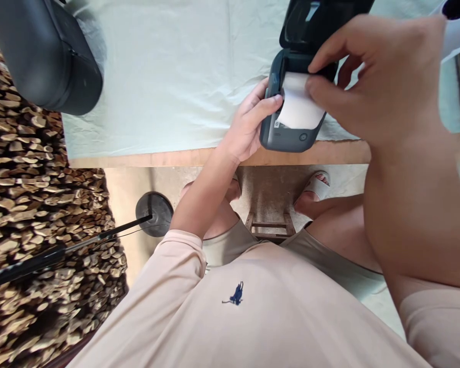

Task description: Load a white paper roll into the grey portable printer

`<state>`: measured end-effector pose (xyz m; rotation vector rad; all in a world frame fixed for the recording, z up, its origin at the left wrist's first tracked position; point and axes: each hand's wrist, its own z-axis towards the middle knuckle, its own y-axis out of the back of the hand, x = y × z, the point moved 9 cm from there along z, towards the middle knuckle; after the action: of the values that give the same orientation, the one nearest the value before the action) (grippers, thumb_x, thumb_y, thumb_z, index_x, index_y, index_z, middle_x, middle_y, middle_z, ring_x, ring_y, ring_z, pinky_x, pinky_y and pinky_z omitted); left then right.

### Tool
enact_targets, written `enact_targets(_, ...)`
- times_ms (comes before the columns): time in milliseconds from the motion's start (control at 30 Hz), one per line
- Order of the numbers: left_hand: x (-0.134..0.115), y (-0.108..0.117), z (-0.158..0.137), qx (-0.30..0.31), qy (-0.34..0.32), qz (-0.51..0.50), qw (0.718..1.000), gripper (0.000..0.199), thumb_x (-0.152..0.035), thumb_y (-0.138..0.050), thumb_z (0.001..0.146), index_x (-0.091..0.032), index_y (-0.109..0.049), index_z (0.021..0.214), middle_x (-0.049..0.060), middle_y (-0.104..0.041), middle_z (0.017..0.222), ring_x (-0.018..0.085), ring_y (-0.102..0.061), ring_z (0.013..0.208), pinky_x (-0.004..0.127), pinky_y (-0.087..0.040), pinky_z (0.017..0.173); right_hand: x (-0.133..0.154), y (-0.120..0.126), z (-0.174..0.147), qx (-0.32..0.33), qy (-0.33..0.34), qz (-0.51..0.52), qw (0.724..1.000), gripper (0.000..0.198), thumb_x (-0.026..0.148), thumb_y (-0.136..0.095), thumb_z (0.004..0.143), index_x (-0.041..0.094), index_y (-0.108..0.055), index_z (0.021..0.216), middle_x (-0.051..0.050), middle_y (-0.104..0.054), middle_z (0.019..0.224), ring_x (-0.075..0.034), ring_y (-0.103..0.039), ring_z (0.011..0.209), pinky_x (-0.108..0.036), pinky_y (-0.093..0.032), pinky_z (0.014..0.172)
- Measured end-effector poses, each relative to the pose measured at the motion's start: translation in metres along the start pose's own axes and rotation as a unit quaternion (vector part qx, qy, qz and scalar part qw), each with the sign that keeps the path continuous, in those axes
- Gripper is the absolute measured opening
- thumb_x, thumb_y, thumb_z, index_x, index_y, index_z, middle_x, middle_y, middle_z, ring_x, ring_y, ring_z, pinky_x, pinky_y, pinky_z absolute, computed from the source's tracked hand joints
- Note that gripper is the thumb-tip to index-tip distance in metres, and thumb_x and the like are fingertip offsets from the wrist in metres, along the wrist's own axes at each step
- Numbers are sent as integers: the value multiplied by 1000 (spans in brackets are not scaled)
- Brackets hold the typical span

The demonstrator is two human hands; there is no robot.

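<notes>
A dark label printer (287,140) lies at the table's front edge with its lid (306,30) raised. My left hand (251,120) grips the printer's left side, the thumb over its inner rim. White label paper (301,110) comes out of the printer's bay and hangs over the front panel, beside a round button. My right hand (379,76) is above the bay, thumb and forefinger bent toward each other at the upper right edge of the paper. The thumb touches the paper; the inside of the bay is partly hidden by this hand.
A pale cloth covers the table (164,76). A black case (57,56) stands at the far left, and a white object (454,30) at the upper right. Stacked firewood (34,204), a stand with a round black base (153,212) and a wooden stool (270,225) are below.
</notes>
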<state>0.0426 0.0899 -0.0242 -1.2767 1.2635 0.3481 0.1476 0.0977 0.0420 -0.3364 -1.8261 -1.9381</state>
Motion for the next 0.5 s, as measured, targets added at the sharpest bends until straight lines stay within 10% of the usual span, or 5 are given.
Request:
enact_targets(267, 8, 5, -2, -11, 37, 40, 998, 30, -18, -26, 78, -23, -41, 103, -4, -48, 84, 12, -45, 105, 26, -44, 88, -10, -20, 2, 93, -17, -86, 992, 44, 44, -42, 60, 43, -39, 103, 11, -48, 90, 6, -33, 70, -18, -31, 73)
enact_targets(500, -2, -3, -1, 9, -5, -10, 1000, 18, -22, -40, 74, -23, -45, 91, -2, -51, 76, 16, -49, 99, 35, -42, 90, 2, 1, -3, 44, 23, 70, 996, 43, 42, -36, 68, 33, -32, 110, 9, -42, 103, 11, -42, 76, -2, -28, 57)
